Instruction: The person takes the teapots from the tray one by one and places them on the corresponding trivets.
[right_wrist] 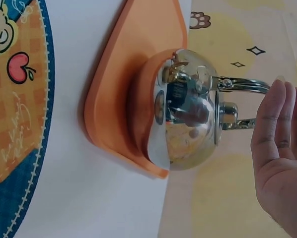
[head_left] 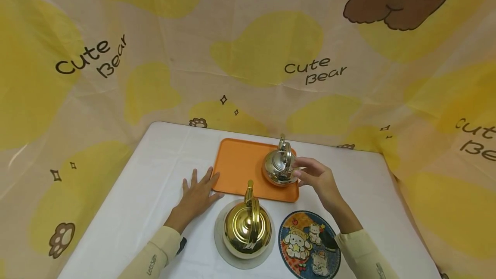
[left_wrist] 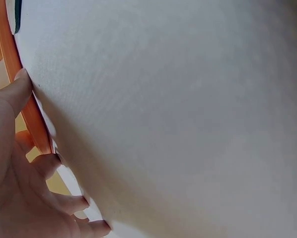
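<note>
A shiny silver teapot (head_left: 276, 165) stands on the right part of an orange tray (head_left: 240, 158), its spout toward the back. Beside its raised handle is my right hand (head_left: 320, 183), thumb and fingers apart. In the right wrist view the fingers (right_wrist: 272, 119) look nearly straight, right at the handle and not wrapped round it. My left hand (head_left: 196, 198) lies with fingers spread at the tray's left edge. Its thumb and a finger touch the orange rim (left_wrist: 35, 119) in the left wrist view, while other fingertips rest on the white tabletop.
A gold teapot (head_left: 238, 231) stands in front of the tray on a grey round mat (head_left: 224, 249). To its right lies a round mat with cartoon bears (head_left: 306, 223), partly under my right sleeve. A yellow patterned curtain (head_left: 248, 46) hangs behind the white table (head_left: 170, 150).
</note>
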`<state>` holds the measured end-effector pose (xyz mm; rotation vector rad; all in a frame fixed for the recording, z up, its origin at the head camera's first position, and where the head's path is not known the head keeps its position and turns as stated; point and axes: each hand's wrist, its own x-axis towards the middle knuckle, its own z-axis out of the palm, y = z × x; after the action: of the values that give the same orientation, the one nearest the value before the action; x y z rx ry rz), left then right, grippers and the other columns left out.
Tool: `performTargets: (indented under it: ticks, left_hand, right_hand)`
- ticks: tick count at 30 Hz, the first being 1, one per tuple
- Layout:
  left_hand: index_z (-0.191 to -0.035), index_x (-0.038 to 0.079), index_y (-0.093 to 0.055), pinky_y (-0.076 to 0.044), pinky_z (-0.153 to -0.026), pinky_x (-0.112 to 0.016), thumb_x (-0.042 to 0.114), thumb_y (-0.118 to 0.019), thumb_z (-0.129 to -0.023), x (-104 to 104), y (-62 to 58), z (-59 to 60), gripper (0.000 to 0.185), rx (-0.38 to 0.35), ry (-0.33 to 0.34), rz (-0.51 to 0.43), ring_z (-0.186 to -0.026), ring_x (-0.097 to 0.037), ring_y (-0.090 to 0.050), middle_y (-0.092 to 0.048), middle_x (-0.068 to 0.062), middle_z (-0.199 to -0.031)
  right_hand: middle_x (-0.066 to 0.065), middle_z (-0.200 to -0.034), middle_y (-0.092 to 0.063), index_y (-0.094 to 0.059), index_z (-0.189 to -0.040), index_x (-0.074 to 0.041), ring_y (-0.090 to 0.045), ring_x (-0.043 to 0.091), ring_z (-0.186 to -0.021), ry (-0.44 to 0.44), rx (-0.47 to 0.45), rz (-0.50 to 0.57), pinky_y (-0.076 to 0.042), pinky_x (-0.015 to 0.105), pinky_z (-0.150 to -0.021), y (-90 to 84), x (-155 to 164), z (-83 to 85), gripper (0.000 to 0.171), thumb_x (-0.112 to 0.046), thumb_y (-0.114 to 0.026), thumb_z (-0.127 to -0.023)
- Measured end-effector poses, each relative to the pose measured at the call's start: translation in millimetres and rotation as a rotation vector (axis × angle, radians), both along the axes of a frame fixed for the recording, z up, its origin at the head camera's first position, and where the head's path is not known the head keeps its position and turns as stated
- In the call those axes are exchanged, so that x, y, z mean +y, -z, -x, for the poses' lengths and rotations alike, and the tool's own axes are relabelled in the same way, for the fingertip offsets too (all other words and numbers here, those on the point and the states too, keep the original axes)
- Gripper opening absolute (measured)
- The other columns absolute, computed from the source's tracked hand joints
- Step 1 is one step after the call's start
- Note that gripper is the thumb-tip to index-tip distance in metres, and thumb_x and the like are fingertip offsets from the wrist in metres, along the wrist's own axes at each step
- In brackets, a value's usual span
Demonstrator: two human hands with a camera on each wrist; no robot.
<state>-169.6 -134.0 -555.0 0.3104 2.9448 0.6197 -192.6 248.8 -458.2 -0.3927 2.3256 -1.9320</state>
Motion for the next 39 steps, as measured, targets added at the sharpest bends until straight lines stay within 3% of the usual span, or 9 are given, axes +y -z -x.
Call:
performTargets:
  ticks: [4,15,24,39]
  left_hand:
    - [-0.164,0.014,-0.042,-0.013,-0.113,-0.088,0.051,-0.067,-0.102,0,-0.2,-0.4,0.076,0.005,-0.003,0.005,-0.154,-0.066,-0.012,-0.028,-0.017,-0.174]
    - [-0.162,0.013,-0.045,-0.016,-0.112,-0.088,0.048,-0.068,-0.101,1,-2.3,-2.3,0.074,0.021,-0.006,0.004,-0.153,-0.067,-0.017,-0.032,-0.018,-0.172]
    - [-0.163,0.013,-0.043,-0.014,-0.112,-0.088,0.050,-0.067,-0.101,0,-1.5,-1.4,0.076,0.016,-0.001,0.002,-0.153,-0.066,-0.013,-0.029,-0.017,-0.173]
    - [-0.162,0.012,-0.045,-0.017,-0.111,-0.089,0.047,-0.069,-0.101,1,-2.4,-0.7,0.075,0.029,0.003,0.005,-0.152,-0.067,-0.017,-0.032,-0.018,-0.172]
  right_hand:
    - [0.010,-0.126,-0.071,-0.063,-0.140,0.000,-0.071,0.016,-0.103,0.024,-0.011,0.005,-0.065,0.038,-0.078,0.2,-1,6.3,0.041,-0.012,-0.072,-0.102]
    - [0.012,-0.132,-0.066,-0.059,-0.148,-0.006,-0.069,0.019,-0.108,0.063,-0.048,-0.028,-0.064,0.038,-0.081,5.6,-3,18.7,0.050,-0.021,-0.073,-0.103]
    - [0.013,-0.131,-0.065,-0.061,-0.147,-0.008,-0.070,0.021,-0.107,0.060,-0.078,-0.014,-0.062,0.058,-0.089,15.6,-6,28.0,0.048,-0.019,-0.073,-0.102]
    - [0.024,-0.137,-0.063,-0.058,-0.151,-0.007,-0.071,0.025,-0.103,0.051,-0.150,-0.006,-0.062,0.053,-0.091,24.9,-12,36.4,0.052,-0.020,-0.072,-0.103]
